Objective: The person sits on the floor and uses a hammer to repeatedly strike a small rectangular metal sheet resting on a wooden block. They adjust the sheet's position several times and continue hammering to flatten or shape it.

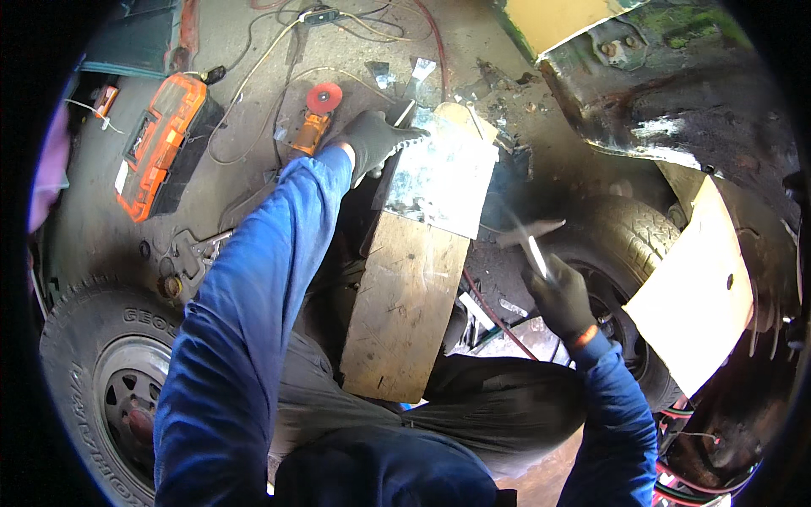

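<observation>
A bright, shiny metal sheet [443, 173] lies over the far end of a long wooden board [397, 308], which stretches away from between my legs. My left hand [372, 144], in a dark glove, grips the sheet's left edge, with the thumb over its top. Gloved as well, my right hand [557, 300] is closed round the pale handle of a hammer [536, 245]. The hammer's narrow head, smeared by motion, is raised to the right of the board, apart from the sheet.
Beyond my left arm lie an orange angle grinder [312, 131] with a red disc and an orange-black toolbox [165, 148]. Cables and a red hose [438, 42] cross the floor. Tyres [110, 380] flank me; a tan panel [697, 291] and rusty bodywork [642, 93] stand right.
</observation>
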Tool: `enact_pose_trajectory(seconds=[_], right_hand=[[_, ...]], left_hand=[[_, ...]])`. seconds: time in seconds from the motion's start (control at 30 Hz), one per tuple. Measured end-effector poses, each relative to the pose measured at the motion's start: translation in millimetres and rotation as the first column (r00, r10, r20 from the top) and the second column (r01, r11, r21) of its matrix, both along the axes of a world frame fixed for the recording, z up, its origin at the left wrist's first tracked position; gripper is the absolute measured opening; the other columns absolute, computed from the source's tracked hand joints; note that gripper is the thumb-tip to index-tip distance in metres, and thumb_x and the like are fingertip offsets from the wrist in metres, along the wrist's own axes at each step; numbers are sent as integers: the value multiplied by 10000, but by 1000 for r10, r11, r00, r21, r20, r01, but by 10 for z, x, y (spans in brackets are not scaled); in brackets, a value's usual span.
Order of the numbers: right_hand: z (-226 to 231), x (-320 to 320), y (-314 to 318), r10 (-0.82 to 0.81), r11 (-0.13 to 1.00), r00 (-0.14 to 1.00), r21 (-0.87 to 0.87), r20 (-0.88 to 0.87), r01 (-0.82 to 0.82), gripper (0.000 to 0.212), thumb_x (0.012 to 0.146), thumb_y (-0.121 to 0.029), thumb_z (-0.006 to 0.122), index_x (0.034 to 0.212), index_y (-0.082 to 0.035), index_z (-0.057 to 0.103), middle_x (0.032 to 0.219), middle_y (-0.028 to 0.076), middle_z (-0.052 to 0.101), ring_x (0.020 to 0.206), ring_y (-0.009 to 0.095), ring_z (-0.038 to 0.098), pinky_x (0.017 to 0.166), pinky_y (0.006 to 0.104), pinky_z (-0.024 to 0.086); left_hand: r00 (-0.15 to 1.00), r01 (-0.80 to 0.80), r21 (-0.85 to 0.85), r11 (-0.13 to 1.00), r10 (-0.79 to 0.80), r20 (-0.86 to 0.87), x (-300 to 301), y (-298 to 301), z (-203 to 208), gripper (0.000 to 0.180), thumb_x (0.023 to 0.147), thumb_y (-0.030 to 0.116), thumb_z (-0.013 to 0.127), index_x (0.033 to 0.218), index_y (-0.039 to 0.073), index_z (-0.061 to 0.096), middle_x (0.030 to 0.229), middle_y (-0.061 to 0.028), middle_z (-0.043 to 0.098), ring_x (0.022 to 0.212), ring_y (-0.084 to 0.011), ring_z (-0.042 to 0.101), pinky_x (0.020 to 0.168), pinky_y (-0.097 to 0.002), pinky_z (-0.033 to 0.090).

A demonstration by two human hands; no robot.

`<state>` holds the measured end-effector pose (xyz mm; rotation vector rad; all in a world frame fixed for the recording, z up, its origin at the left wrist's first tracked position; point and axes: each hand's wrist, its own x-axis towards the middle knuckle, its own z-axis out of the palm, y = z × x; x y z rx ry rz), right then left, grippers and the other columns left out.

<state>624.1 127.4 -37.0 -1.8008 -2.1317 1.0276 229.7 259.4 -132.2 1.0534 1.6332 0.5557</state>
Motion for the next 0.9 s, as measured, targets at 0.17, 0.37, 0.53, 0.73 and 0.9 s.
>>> enact_pose_trajectory(seconds=[0.17, 0.37, 0.53, 0.73, 0.9], right_hand=[[-360, -872, 95, -422, 903, 717, -190, -554, 384, 126, 1055, -119, 768, 1001, -40, 687, 836, -68, 643, 763, 53, 555, 682, 277, 467], [-685, -1446, -37, -545, 827, 695, -165, -469, 537, 121, 992, -106, 830, 1057, -23, 771, 917, -15, 757, 809, 52, 622, 733, 265, 505], [-720, -1432, 82, -525, 842, 720, -157, -454, 516, 123, 929, -61, 847, 990, -21, 749, 861, -6, 732, 765, 72, 613, 707, 287, 507], [-683, -1535, 69, -512, 853, 679, -216, -525, 476, 162, 903, -61, 860, 971, -28, 717, 827, -9, 701, 751, 77, 580, 683, 300, 494], [-686, -1500, -82, -520, 850, 715, -201, -467, 486, 169, 924, -84, 859, 966, -31, 704, 833, -23, 694, 746, 68, 568, 680, 285, 488]], left_hand=[[997, -38, -24, 999, 39, 60, 39, -67, 109, 544, 907, 545, 898, 934, 39, 702, 658, -32, 577, 473, -166, 541, 435, -366, 438], [991, -36, -240, 970, 64, 113, 12, -261, 5, 653, 855, 689, 885, 820, 60, 715, 664, -39, 586, 528, -171, 521, 486, -407, 412], [978, -39, -234, 972, 85, 192, -112, -415, -113, 676, 839, 708, 886, 870, 46, 758, 655, -35, 597, 532, -166, 559, 487, -388, 456], [986, -96, -359, 928, 138, 92, -337, -743, -118, 668, 899, 677, 848, 805, 33, 696, 601, -52, 561, 461, -180, 560, 489, -374, 551], [963, -92, -371, 924, 177, 202, -347, -796, -27, 616, 942, 590, 854, 1075, 21, 661, 615, -19, 446, 447, -164, 476, 450, -352, 463]])
